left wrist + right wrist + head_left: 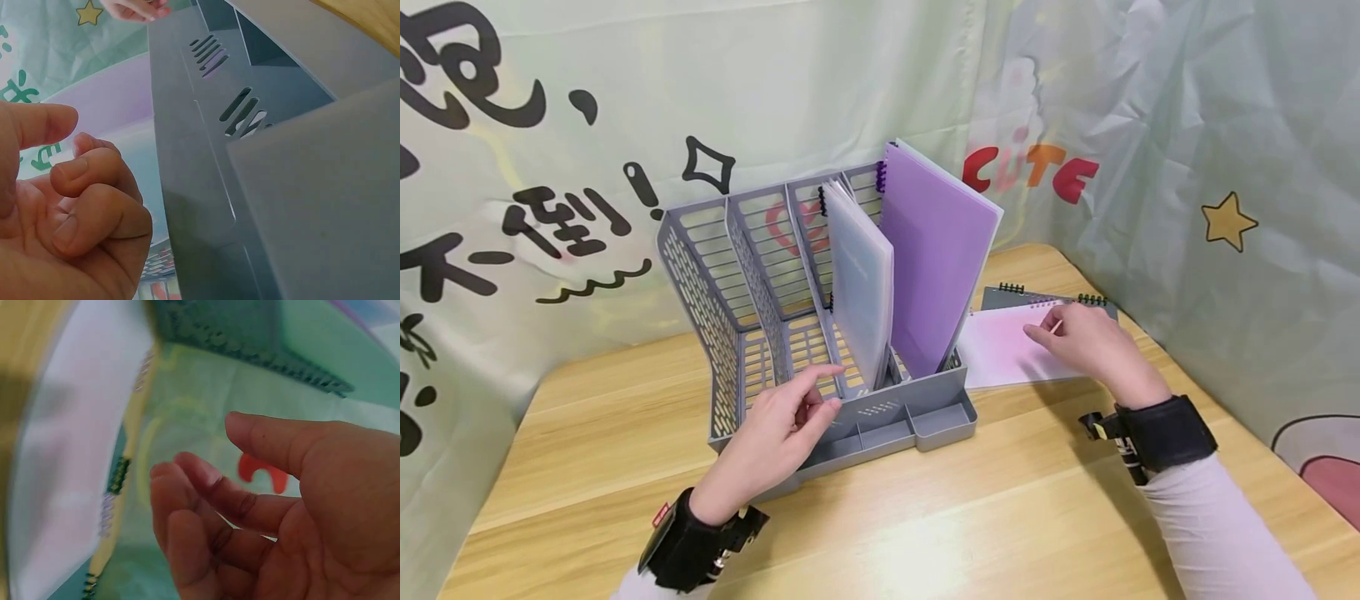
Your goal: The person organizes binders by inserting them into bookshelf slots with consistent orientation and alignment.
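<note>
A grey slotted file rack (724,367) stands on the table. In its right-hand compartments are a purple spiral notebook (934,250) and, left of it, a pale translucent blue notebook (859,279), both upright. My left hand (784,429) is at the rack's front wall, holding nothing, fingers loosely bent; whether it touches the rack is unclear. Right of the rack lies a pink-and-white spiral notebook (1000,346), partly over a dark grey one (1000,298). Above the pink notebook hovers my right hand (1090,346). The right wrist view shows a gap between its thumb and fingers, with nothing held.
Small trays (943,421) project from the rack's front at table level. The rack's left compartments (756,358) hold no notebooks. Wooden tabletop (610,417) extends around the rack. A printed cloth (850,83) hangs close behind the table and along its right side.
</note>
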`<control>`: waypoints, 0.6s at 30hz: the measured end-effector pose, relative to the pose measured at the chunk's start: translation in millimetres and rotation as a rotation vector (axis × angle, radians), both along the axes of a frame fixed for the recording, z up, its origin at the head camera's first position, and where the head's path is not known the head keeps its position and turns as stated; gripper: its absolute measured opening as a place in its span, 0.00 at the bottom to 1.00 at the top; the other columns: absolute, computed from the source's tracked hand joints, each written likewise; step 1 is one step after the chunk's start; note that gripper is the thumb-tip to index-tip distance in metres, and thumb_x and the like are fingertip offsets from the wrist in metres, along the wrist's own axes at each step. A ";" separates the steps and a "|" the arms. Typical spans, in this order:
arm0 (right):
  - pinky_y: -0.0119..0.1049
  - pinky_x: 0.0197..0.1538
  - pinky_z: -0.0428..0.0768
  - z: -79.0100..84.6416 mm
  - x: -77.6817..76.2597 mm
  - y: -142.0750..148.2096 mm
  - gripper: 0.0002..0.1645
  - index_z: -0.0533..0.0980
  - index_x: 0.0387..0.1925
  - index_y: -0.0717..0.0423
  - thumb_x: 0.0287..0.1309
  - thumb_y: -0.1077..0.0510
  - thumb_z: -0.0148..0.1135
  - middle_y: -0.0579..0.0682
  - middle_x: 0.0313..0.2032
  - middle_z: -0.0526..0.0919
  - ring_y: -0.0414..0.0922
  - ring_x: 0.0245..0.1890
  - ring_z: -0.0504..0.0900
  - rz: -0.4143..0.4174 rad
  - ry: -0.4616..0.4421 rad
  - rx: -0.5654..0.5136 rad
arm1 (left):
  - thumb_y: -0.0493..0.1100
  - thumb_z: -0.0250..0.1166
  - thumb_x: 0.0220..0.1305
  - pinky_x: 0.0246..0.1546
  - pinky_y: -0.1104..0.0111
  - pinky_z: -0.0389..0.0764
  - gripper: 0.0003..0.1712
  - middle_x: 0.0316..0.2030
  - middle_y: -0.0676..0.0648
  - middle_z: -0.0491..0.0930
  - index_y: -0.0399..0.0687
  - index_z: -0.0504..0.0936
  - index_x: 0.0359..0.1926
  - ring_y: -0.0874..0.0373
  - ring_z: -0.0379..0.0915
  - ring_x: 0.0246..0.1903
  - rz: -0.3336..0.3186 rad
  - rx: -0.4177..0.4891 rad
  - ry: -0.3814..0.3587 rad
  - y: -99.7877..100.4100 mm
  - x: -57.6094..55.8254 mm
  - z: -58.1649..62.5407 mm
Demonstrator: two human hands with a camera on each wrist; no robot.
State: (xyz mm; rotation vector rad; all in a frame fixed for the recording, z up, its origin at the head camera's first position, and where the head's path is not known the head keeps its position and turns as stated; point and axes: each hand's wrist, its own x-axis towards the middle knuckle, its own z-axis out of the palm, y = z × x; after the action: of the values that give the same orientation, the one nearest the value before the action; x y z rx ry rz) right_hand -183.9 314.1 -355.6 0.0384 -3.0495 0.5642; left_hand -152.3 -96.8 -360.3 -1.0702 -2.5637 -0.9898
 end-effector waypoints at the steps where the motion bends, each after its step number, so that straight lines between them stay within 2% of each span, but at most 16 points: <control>1: 0.41 0.30 0.67 -2.7 -1.4 3.0 0.28 0.79 0.33 0.60 0.62 0.37 0.56 0.49 0.24 0.77 0.50 0.29 0.73 -0.009 -0.011 -0.002 | 0.46 0.56 0.71 0.21 0.71 0.65 0.19 0.22 0.60 0.68 0.54 0.73 0.61 0.65 0.63 0.19 0.001 0.001 0.000 -0.1 -0.5 -0.5; 6: 0.43 0.32 0.67 -15.4 -7.0 17.8 0.30 0.76 0.38 0.63 0.62 0.37 0.56 0.55 0.30 0.78 0.53 0.32 0.73 -0.045 -0.076 -0.013 | 0.46 0.56 0.70 0.20 0.71 0.64 0.19 0.22 0.60 0.69 0.55 0.74 0.61 0.65 0.63 0.18 0.009 0.002 0.003 -1.3 -3.2 -3.8; 11: 0.49 0.38 0.69 -26.0 -9.9 30.5 0.35 0.72 0.45 0.69 0.62 0.37 0.56 0.64 0.40 0.74 0.58 0.39 0.70 -0.078 -0.120 -0.010 | 0.45 0.57 0.70 0.18 0.72 0.64 0.19 0.22 0.61 0.69 0.56 0.74 0.61 0.66 0.63 0.18 0.022 0.003 0.001 -3.3 -5.7 -5.9; 18: 0.56 0.42 0.71 -35.5 -10.4 40.3 0.44 0.66 0.49 0.76 0.60 0.36 0.57 0.72 0.43 0.73 0.62 0.39 0.70 -0.113 -0.202 -0.010 | 0.45 0.57 0.70 0.18 0.72 0.63 0.19 0.22 0.61 0.70 0.56 0.74 0.61 0.65 0.62 0.17 0.022 0.014 0.002 -4.5 -9.1 -4.3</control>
State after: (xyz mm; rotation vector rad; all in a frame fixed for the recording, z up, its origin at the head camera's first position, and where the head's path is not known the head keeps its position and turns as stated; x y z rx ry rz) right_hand -194.3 354.4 -391.1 -0.2025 -3.2154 0.6102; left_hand -161.4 -101.3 -364.6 -1.0362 -2.5574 -0.9997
